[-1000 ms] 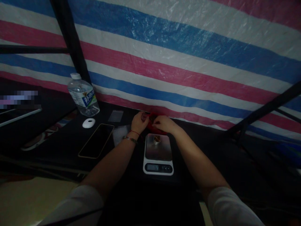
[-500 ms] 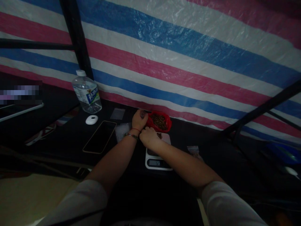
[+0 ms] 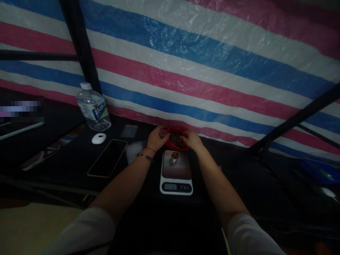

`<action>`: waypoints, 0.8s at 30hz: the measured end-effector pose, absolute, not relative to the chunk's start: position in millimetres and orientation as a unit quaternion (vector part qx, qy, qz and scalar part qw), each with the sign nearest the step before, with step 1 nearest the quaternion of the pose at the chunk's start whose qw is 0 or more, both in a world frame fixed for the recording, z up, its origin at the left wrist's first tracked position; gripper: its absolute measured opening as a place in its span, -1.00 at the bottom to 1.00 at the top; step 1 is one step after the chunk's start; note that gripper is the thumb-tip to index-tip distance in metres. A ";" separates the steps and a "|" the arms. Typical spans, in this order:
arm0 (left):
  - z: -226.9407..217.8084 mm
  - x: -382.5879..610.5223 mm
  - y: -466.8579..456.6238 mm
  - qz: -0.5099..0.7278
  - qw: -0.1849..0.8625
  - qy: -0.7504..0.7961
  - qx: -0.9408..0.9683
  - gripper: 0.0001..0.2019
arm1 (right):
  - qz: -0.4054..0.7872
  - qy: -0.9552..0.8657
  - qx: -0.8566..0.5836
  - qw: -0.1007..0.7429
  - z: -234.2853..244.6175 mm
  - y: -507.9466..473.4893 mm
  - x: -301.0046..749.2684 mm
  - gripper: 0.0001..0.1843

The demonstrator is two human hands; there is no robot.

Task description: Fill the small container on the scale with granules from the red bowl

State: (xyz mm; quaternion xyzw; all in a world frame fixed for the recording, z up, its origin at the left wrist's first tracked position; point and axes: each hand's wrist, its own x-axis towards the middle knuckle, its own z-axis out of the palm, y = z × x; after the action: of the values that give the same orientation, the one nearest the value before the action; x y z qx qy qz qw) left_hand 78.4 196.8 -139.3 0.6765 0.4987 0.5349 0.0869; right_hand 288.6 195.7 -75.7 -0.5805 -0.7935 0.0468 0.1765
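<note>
A red plastic bag (image 3: 170, 146), its mouth spread, holds small dark brown pieces (image 3: 177, 140). My left hand (image 3: 157, 138) grips its left edge, thumb over the rim. On the opposite side my right hand (image 3: 193, 140) is closed on the bag's right edge. Just in front of the bag lies a white kitchen scale (image 3: 176, 194) with a dark plate and a lit display; its digits are too blurred to read. On the plate rests a small clump of brown pieces (image 3: 174, 156), apart from both hands.
Left of my forearm lie clear plastic bags (image 3: 133, 150), a small zip bag (image 3: 129, 131) and a phone (image 3: 107, 158). A white rounded case (image 3: 98, 138) and a large clear bottle (image 3: 93, 109) stand behind. Striped sheeting (image 3: 175, 74) and black metal bars (image 3: 79, 42) border the table.
My right hand has moved from above the scale, back and right to the bag's right edge. The scale plate and its brown clump are now uncovered. My left hand stays at the bag.
</note>
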 end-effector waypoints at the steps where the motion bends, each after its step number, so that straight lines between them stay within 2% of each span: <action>1: -136.8 79.0 194.5 0.518 0.080 0.487 0.698 -0.64 | 0.065 -0.787 -0.573 0.219 -83.3 194.7 292.7 -0.77; 4: -128.8 82.3 188.5 0.468 0.043 0.469 0.747 -0.58 | 0.112 -0.771 -0.520 0.349 -95.0 182.2 296.7 -0.77; 6: -124.1 85.6 185.5 0.436 0.009 0.471 0.767 -0.51 | 0.134 -0.783 -0.459 0.399 -93.5 171.8 292.8 -0.79; 10: -120.6 91.6 181.6 0.407 -0.037 0.471 0.782 -0.50 | 0.193 -0.827 -0.368 0.379 -79.6 163.0 275.7 -0.76; 14: -124.2 93.0 181.0 0.407 -0.038 0.449 0.795 -0.56 | 0.230 -0.836 -0.399 0.297 -71.0 170.3 260.2 -0.76; 17: -126.3 91.8 182.0 0.406 -0.025 0.437 0.802 -0.46 | 0.243 -0.825 -0.432 0.271 -71.2 177.1 255.7 -0.78; 20: -127.7 89.5 184.4 0.418 -0.037 0.436 0.797 -0.25 | 0.286 -0.789 -0.454 0.298 -75.9 181.1 258.4 -0.75; 22: -130.3 87.5 187.2 0.442 -0.047 0.437 0.782 -0.13 | 0.346 -0.751 -0.441 0.349 -82.1 182.7 263.5 -0.68; 24: -135.1 85.2 190.8 0.477 -0.030 0.434 0.764 -0.09 | 0.410 -0.704 -0.417 0.404 -90.6 183.9 269.8 -0.63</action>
State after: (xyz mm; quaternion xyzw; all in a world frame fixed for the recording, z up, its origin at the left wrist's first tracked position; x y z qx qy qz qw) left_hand 85.2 190.8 -135.1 0.7635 0.4345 0.4768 -0.0295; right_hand 269.8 183.9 -90.6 -0.4165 -0.7038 0.4097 0.4041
